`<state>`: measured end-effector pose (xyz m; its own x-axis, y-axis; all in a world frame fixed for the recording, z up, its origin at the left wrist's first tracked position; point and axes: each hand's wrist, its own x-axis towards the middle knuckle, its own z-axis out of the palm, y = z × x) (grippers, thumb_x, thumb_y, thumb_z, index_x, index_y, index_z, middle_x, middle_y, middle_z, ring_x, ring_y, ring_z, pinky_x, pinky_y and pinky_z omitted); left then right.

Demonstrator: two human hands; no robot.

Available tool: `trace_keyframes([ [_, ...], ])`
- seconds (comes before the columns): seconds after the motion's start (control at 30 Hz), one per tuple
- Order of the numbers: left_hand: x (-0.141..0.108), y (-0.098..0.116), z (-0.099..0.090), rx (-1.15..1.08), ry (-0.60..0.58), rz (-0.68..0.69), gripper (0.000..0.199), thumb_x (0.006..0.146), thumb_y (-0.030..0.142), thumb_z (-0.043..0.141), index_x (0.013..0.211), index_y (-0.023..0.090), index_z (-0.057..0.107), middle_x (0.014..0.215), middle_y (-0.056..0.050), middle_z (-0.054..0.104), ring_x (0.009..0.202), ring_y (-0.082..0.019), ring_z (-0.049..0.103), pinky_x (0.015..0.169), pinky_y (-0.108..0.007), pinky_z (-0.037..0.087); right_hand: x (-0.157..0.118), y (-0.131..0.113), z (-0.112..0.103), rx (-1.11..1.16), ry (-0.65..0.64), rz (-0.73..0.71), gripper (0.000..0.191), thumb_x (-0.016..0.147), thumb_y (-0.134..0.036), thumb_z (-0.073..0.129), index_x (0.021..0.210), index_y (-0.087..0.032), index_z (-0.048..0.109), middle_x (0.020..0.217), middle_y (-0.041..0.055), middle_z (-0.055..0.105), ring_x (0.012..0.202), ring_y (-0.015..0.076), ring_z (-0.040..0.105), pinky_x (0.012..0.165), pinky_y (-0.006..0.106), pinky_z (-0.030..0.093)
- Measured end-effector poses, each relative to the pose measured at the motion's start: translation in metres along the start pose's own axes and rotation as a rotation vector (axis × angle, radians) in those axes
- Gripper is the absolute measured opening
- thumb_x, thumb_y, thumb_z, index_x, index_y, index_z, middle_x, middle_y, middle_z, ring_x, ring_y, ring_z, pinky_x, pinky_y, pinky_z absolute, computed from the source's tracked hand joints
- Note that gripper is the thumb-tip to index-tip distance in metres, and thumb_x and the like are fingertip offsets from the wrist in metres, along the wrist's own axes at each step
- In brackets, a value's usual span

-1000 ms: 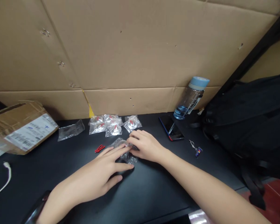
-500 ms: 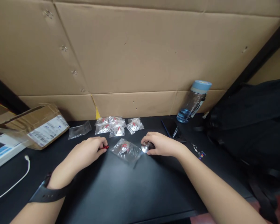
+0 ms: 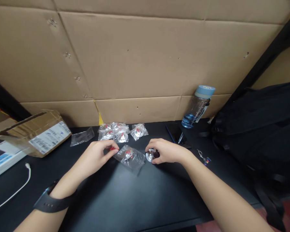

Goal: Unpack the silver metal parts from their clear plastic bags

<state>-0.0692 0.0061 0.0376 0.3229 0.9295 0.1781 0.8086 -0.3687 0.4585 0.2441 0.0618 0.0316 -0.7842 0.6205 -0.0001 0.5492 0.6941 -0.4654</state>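
Between thumb and fingers my left hand (image 3: 98, 156) pinches a small red piece (image 3: 113, 149), just left of a clear plastic bag (image 3: 136, 162). Inside that bag lies a silver disc with a red part (image 3: 128, 153). My right hand (image 3: 165, 150) grips a shiny silver disc (image 3: 150, 155) by its edges, to the right of the bag. Behind them, several bagged silver discs with red parts (image 3: 122, 137) are bunched together, and one more bagged disc (image 3: 138, 131) lies a little to their right.
An open cardboard box (image 3: 48, 137), a flat plastic bag (image 3: 82, 136) and a white cable (image 3: 26, 180) are on the left. Toward the right are a phone (image 3: 176, 133), a water bottle (image 3: 197, 108), a keychain (image 3: 204, 158) and a black backpack (image 3: 258, 129). Cardboard (image 3: 140, 64) stands behind.
My left hand has moved right with the red piece, up to the edge of the near bag. My right hand still holds the disc, which is tipped to show more of its face.
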Motion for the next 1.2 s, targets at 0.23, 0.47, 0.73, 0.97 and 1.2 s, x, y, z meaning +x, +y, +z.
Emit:
trace_keyframes([
  [0.23, -0.003, 0.02, 0.022, -0.203, -0.103, 0.092, 0.025, 0.101, 0.04, 0.055, 0.097, 0.022, 0.071, 0.097, -0.002, 0.076, 0.085, -0.019, 0.069, 0.078, -0.027, 0.051, -0.002, -0.004, 0.002, -0.143, 0.078, 0.02, 0.036, 0.065, -0.018, 0.079, 0.1, -0.025, 0.073, 0.1, 0.0019, 0.073, 0.088, 0.0216, 0.068, 0.074, 0.028, 0.047],
  [0.47, -0.004, 0.027, 0.033, -0.314, -0.001, 0.179, 0.017, 0.102, 0.032, 0.057, 0.1, 0.024, 0.071, 0.106, -0.002, 0.074, 0.098, -0.019, 0.068, 0.09, -0.029, 0.05, -0.002, -0.006, -0.004, -0.01, 0.194, -0.052, 0.031, 0.071, -0.016, 0.075, 0.101, -0.024, 0.072, 0.096, 0.0002, 0.074, 0.087, 0.0195, 0.068, 0.078, 0.028, 0.05],
  [0.73, -0.006, 0.036, 0.036, -0.654, 0.125, 0.038, 0.013, 0.094, 0.029, 0.07, 0.096, 0.026, 0.083, 0.101, -0.003, 0.078, 0.092, -0.019, 0.073, 0.083, -0.026, 0.056, 0.005, -0.035, 0.018, 0.505, 0.473, -0.252, 0.056, 0.073, -0.012, 0.076, 0.126, -0.023, 0.064, 0.116, 0.0044, 0.07, 0.099, 0.0193, 0.069, 0.089, 0.032, 0.056],
  [0.97, -0.01, 0.041, 0.043, -0.641, 0.229, 0.039, 0.014, 0.087, 0.022, 0.077, 0.098, 0.027, 0.082, 0.095, -0.001, 0.08, 0.085, -0.019, 0.076, 0.079, -0.025, 0.059, 0.011, -0.057, 0.056, 0.779, 0.574, -0.217, 0.058, 0.073, -0.008, 0.073, 0.127, -0.023, 0.057, 0.113, 0.0056, 0.07, 0.103, 0.0213, 0.071, 0.088, 0.034, 0.059],
  [1.2, -0.015, 0.043, 0.04, -0.378, 0.305, 0.26, 0.014, 0.094, 0.014, 0.068, 0.097, 0.026, 0.075, 0.089, 0.001, 0.076, 0.08, -0.015, 0.072, 0.073, -0.023, 0.055, 0.007, -0.063, 0.059, 0.657, 0.661, -0.216, 0.062, 0.07, -0.006, 0.074, 0.127, -0.025, 0.058, 0.117, 0.0039, 0.07, 0.102, 0.0199, 0.07, 0.09, 0.033, 0.059],
])
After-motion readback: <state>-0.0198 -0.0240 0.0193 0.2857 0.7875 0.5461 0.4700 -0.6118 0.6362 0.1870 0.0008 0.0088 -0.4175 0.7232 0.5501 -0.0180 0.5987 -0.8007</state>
